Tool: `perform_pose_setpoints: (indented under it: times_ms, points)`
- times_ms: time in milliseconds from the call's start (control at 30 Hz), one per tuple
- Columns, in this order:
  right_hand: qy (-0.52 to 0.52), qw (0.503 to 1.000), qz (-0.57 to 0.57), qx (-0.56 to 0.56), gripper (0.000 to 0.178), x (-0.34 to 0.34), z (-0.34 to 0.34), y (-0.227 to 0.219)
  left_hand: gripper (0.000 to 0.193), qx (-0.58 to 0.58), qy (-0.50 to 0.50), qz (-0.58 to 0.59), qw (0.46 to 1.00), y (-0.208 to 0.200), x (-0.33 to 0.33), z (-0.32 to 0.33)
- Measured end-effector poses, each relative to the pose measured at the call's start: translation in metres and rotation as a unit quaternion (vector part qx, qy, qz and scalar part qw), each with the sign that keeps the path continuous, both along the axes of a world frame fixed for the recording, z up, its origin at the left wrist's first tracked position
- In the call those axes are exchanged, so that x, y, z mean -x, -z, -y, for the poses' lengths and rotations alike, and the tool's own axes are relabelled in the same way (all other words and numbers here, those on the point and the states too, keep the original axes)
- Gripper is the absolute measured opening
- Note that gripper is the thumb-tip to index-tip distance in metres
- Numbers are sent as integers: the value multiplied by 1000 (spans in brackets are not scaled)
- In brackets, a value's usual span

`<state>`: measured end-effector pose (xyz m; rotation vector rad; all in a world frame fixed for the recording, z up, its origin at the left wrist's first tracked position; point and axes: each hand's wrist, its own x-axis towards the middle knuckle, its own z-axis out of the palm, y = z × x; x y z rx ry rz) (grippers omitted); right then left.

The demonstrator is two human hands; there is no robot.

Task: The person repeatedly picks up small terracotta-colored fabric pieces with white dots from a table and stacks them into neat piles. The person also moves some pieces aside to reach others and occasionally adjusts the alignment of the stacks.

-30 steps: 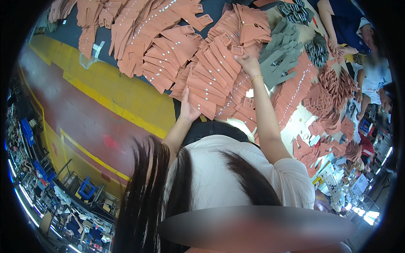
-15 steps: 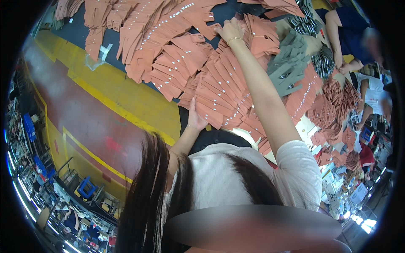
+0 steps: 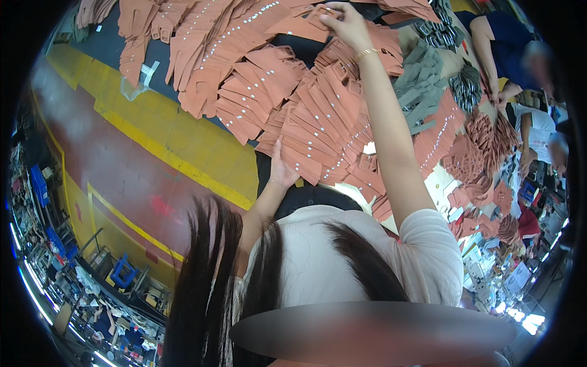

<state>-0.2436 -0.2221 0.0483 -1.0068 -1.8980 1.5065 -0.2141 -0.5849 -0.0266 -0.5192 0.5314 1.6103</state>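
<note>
Fanned salmon-coloured cut pieces (image 3: 327, 110) with small white tags lie on the table in front of me. At their near left corner my left hand (image 3: 283, 170) grips the edge of this stack, its thumb along the side and its other fingers partly hidden beneath. At the far side my right hand (image 3: 347, 27), with a thin bracelet at the wrist, pinches a single salmon-coloured piece (image 3: 299, 28) by its slotted end. That piece slants leftward over the dark tabletop.
More tagged salmon-coloured stacks (image 3: 211, 55) spread to the left. Grey strips (image 3: 419, 82) and black looped parts (image 3: 466, 88) lie to the right. Co-workers stand along the right side, one with arms (image 3: 486, 58) over the table. A yellow-and-red floor (image 3: 134, 147) runs at the left.
My right hand has risen slightly and moved right, now with a salmon-coloured piece lifted and turned in its fingers. My left hand stays at the stack's near corner.
</note>
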Motion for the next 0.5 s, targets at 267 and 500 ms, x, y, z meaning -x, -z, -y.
perform_pose_setpoints:
  times_ms: [267,500]
  points:
    - [100,980,45,165,42,-143,57,40,61,31,9,-4,999,-5,-2,2]
    - [172,949,241,-110,57,-168,94,69,60,39,16,-66,997,-4,-6,1]
